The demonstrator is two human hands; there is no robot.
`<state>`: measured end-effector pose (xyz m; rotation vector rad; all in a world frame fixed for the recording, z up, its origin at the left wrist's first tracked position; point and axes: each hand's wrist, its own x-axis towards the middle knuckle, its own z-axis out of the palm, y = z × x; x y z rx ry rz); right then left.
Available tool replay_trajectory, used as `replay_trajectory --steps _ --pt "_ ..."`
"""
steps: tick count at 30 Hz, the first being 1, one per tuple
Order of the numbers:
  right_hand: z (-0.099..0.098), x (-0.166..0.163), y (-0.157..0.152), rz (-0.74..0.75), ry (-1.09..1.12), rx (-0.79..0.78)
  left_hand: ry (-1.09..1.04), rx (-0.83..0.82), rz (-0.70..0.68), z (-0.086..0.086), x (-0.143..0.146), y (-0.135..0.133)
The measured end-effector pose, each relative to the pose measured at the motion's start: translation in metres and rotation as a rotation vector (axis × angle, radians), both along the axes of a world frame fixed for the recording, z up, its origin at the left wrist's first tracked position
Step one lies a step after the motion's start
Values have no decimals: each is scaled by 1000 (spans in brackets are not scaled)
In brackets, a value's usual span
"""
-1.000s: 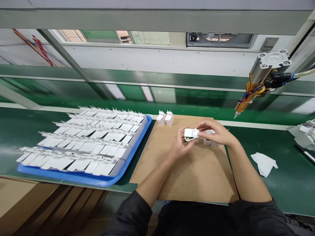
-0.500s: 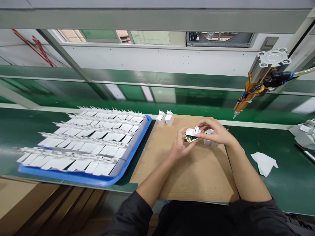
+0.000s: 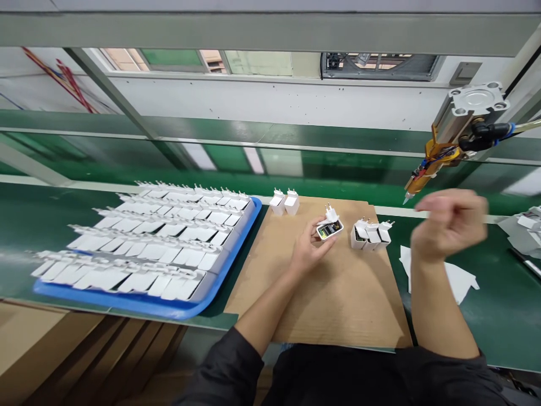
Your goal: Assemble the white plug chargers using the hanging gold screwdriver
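My left hand (image 3: 310, 245) grips a white plug charger housing (image 3: 337, 228) over the cardboard. Its lid with the two-pin plug stands open, and a dark circuit board with some yellow shows inside. My right hand (image 3: 450, 225) is raised at the right, slightly blurred, with its fingers curled in. Whatever those fingers may hold is hidden. Just left of that hand hangs the tip of an orange dispensing nozzle (image 3: 416, 183). Three white chargers (image 3: 371, 239) stand side by side on the right of the cardboard.
On the left, a blue tray (image 3: 177, 311) carries several rows of white chargers. Two more chargers (image 3: 284, 204) stand at the cardboard's (image 3: 333, 304) far edge. White paper (image 3: 462, 282) lies on the green bench beyond my right forearm, and a pen (image 3: 526, 260) farther right.
My right hand has let go of the charger and moved right and up beside the nozzle. The charger stays in my left hand, its plug now pointing up. The three chargers are uncovered.
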<state>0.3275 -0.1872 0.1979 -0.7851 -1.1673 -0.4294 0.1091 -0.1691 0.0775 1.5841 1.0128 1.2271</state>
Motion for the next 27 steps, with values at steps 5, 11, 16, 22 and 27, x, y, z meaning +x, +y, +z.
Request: replay_trajectory --steps 5,11,16,22,27 --pt "3 47 13 63 177 -60 -99 -81 -47 -5 1 3" --pt "-23 61 36 309 -51 -562 -77 -129 -91 -9 0 11" --pt "-18 31 20 248 -117 -592 33 -97 -99 -8 0 10" --pt "1 -15 -15 492 -94 -714 136 -63 -126 -13 0 10" --pt "4 -39 -32 634 -90 -738 216 28 -134 -17 2 8"
